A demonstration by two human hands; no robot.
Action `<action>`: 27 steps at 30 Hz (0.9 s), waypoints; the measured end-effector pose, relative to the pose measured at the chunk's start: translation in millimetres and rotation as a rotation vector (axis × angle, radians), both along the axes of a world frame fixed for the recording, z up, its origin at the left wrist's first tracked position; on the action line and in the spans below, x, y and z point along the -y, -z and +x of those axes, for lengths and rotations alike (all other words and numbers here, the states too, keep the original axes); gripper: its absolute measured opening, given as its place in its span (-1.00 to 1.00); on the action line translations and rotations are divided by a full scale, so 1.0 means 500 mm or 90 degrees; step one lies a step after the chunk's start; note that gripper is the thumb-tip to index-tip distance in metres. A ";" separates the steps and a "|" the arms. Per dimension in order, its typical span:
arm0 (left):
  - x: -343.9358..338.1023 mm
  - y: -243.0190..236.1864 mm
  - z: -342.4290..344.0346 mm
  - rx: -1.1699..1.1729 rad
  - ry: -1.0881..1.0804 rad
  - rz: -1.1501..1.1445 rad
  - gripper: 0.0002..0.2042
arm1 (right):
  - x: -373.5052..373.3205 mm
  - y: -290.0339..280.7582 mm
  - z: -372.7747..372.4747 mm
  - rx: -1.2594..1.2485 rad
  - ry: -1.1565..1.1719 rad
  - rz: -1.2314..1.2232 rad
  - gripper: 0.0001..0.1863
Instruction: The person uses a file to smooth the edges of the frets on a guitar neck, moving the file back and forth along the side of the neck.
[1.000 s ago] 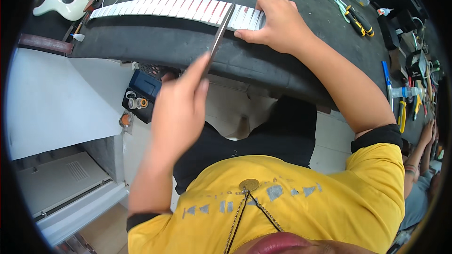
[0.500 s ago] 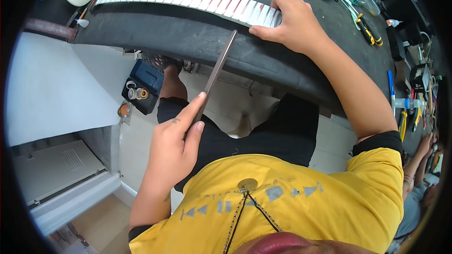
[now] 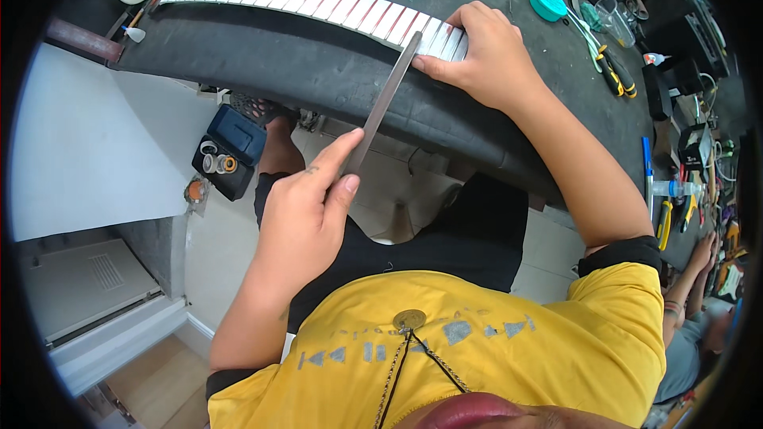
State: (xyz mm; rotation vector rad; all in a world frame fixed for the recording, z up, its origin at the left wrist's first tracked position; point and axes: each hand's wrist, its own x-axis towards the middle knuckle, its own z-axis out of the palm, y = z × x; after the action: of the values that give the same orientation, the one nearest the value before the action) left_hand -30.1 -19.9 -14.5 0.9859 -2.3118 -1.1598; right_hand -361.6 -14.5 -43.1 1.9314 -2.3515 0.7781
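We note the left hand (image 3: 306,214) pinching the near end of a long flat metal file (image 3: 381,103), thumb and forefinger closed on it, the other fingers curled beneath. The file's long axis runs from about 7 o'clock at the hand up to 1 o'clock, where its far tip meets the guitar neck (image 3: 318,4) lying on the dark table (image 3: 318,71).

The neck lies crosswise to the file, its long axis running from 10 o'clock to 4 o'clock along the far part of the table, its face banded with pale masking strips between the frets. The file tip touches it near its right end, just at the edge facing us.

The right hand (image 3: 485,56) lies flat on that same end of the neck, fingers closed down over it and pressing, the fingertips just beside the file tip, at its 3 o'clock. We judge the right hand to be the nearer one to the contact point; the left is well apart, off the table edge, over the lap.

A teal round lid (image 3: 548,2) and pliers (image 3: 612,75) sit at 1 to 2 o'clock from the right hand.
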 end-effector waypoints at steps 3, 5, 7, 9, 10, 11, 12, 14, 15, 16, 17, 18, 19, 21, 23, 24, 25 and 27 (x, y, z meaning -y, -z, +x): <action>0.059 -0.003 -0.070 -0.044 0.048 -0.193 -0.57 | 0.010 0.006 0.004 -0.019 0.006 0.003 -0.18; 0.116 -0.042 -0.163 0.030 0.057 -0.131 -0.61 | 0.009 0.008 0.000 -0.015 0.011 -0.024 -0.16; 0.175 -0.020 -0.233 0.004 0.076 -0.227 -0.62 | 0.011 0.004 0.005 -0.019 0.001 -0.029 -0.14; 0.153 -0.045 -0.234 0.053 0.059 -0.176 -0.63 | 0.006 0.014 -0.004 -0.040 0.004 -0.070 -0.19; 0.133 -0.055 -0.226 0.102 0.039 -0.130 -0.63 | 0.005 0.016 -0.005 -0.040 0.002 -0.069 -0.19; 0.108 -0.037 -0.188 0.066 0.051 -0.157 -0.61 | 0.000 0.020 -0.013 -0.042 0.001 -0.075 -0.20; 0.077 -0.019 -0.132 0.046 0.045 -0.188 -0.57 | 0.000 0.021 -0.014 -0.042 -0.005 -0.085 -0.20; 0.021 0.003 -0.029 0.050 0.043 -0.148 -0.48 | -0.004 0.020 -0.006 -0.032 0.000 -0.081 -0.20; -0.005 0.005 0.019 0.082 0.040 -0.082 -0.43 | -0.002 0.018 -0.004 -0.020 -0.001 -0.078 -0.21; -0.001 0.008 0.019 0.083 0.038 -0.082 -0.43 | 0.000 0.017 -0.002 -0.019 -0.003 -0.078 -0.21; 0.008 0.014 0.009 0.058 0.051 -0.191 -0.42 | -0.001 0.018 -0.004 -0.016 0.001 -0.064 -0.18; 0.031 0.008 -0.020 0.053 0.063 -0.262 -0.45 | 0.001 0.015 -0.006 -0.012 0.004 -0.054 -0.15; 0.049 0.005 -0.047 0.050 0.069 -0.329 -0.47 | 0.000 0.011 -0.006 -0.011 0.004 -0.052 -0.15; 0.115 -0.015 -0.152 0.036 0.075 -0.309 -0.62 | 0.004 0.005 -0.001 0.024 0.003 -0.016 -0.15; 0.174 -0.007 -0.249 -0.012 0.069 -0.387 -0.64 | 0.013 0.005 0.000 0.018 -0.003 -0.027 -0.15; 0.166 -0.013 -0.249 -0.014 0.069 -0.385 -0.64 | 0.014 0.007 -0.003 0.012 -0.006 -0.036 -0.14; 0.153 -0.023 -0.239 0.043 0.047 -0.302 -0.65 | 0.011 0.005 -0.001 0.011 -0.009 -0.034 -0.14; 0.110 -0.012 -0.193 0.051 0.050 -0.275 -0.64 | -0.001 0.008 -0.013 0.004 0.005 -0.037 -0.15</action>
State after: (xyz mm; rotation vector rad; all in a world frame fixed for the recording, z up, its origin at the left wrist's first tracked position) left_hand -126.8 -75.0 -8.3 0.7960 -2.5321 -0.6093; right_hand -368.1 -13.8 -47.2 1.8998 -2.3115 0.8431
